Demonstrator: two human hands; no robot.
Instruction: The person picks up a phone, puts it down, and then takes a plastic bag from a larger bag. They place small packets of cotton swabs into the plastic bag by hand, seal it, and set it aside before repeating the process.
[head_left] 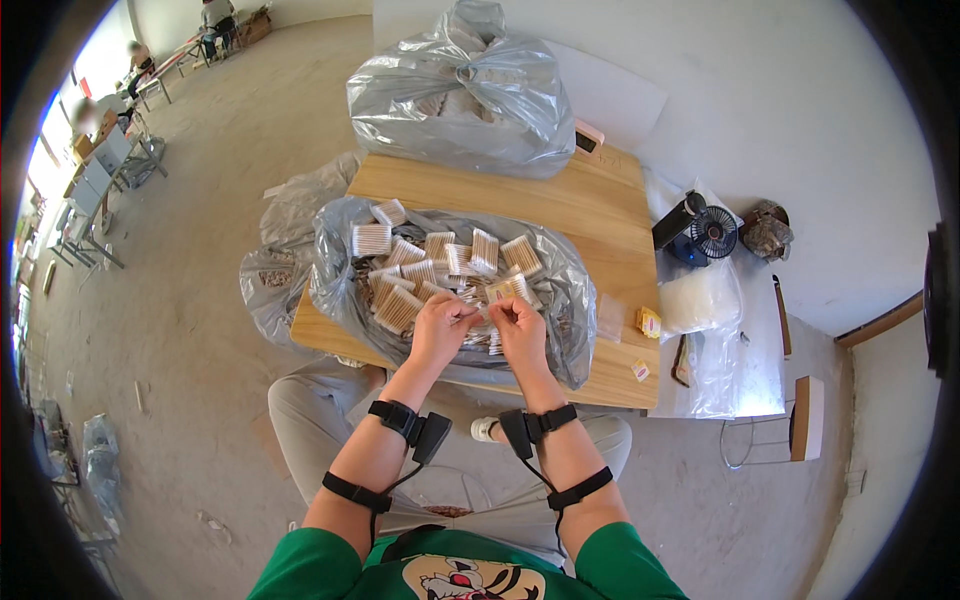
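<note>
My left hand (441, 327) and my right hand (520, 328) meet over an open clear plastic bag (335, 262) on a small wooden table (590, 205). Between their fingertips they pinch a small clear packet of cotton swabs (484, 312). The bag is full of several such bundles of wooden-stick swabs (430, 262). Both forearms wear black straps with small devices at the wrist.
A knotted grey plastic bag (455, 95) sits at the table's far end. Small yellow packets (648, 322) lie near the table's right edge. To the right stand a small black fan (712, 232) and clear bags (700, 300). More plastic bags (275, 285) hang left of the table. People sit far back left.
</note>
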